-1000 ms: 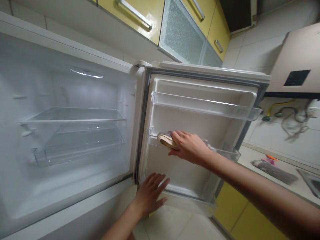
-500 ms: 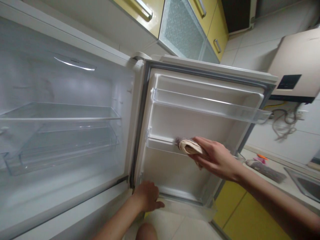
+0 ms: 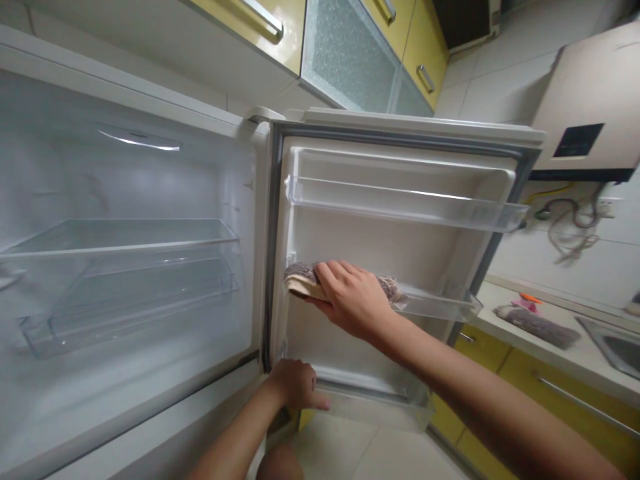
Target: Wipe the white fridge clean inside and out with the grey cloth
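Observation:
My right hand (image 3: pixel 350 297) grips a folded grey and tan cloth (image 3: pixel 300 280) and presses it on the left end of the middle clear door shelf (image 3: pixel 435 305) of the open white fridge door (image 3: pixel 395 253). My left hand (image 3: pixel 295 385) rests with curled fingers on the bottom corner of the door, by the hinge side. Nothing shows inside its fingers. The fridge compartment (image 3: pixel 125 267) stands open on the left.
Glass shelf (image 3: pixel 120 237) and clear drawer (image 3: pixel 130 300) sit inside the fridge. An upper door shelf (image 3: pixel 405 203) is above my hand. Yellow cabinets (image 3: pixel 415 40) hang overhead. A counter (image 3: pixel 545 343) at right carries a grey cloth (image 3: pixel 535 325); a sink (image 3: pixel 620 347) lies beyond.
My right hand slid the cloth back to the left along the middle door shelf after moving right. My left hand's fingers curled from flat onto the door's bottom corner.

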`<state>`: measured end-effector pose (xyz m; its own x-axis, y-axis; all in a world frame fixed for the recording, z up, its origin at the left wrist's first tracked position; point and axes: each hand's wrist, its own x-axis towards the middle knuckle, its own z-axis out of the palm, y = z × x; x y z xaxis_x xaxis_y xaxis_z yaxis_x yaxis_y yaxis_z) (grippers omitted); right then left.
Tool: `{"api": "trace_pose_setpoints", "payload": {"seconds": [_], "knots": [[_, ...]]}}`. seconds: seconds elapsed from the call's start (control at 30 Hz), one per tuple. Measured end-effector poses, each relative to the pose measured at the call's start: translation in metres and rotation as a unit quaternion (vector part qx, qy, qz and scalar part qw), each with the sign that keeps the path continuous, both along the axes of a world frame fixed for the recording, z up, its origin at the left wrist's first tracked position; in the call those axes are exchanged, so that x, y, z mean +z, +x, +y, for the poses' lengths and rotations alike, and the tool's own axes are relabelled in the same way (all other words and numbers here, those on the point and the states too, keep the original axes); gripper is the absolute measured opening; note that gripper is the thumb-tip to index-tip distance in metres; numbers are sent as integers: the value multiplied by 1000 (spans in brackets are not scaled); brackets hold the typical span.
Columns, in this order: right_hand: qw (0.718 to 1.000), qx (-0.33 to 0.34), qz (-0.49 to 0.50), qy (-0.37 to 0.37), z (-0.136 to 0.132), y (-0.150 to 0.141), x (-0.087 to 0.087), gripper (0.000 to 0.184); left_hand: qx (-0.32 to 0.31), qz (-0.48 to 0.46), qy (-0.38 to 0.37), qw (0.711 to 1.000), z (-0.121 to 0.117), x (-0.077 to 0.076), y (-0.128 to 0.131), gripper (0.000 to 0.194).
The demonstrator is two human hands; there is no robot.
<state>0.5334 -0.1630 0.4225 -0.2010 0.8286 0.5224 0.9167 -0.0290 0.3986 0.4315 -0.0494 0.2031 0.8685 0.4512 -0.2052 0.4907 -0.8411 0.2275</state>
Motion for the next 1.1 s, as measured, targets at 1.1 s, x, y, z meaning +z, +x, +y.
{"api": "trace_pose_setpoints", "payload": {"seconds": [1.1], "knots": [[996, -48, -72, 21, -55, 28, -4, 44, 7, 10, 16, 1000, -4, 1, -16, 69]]}}
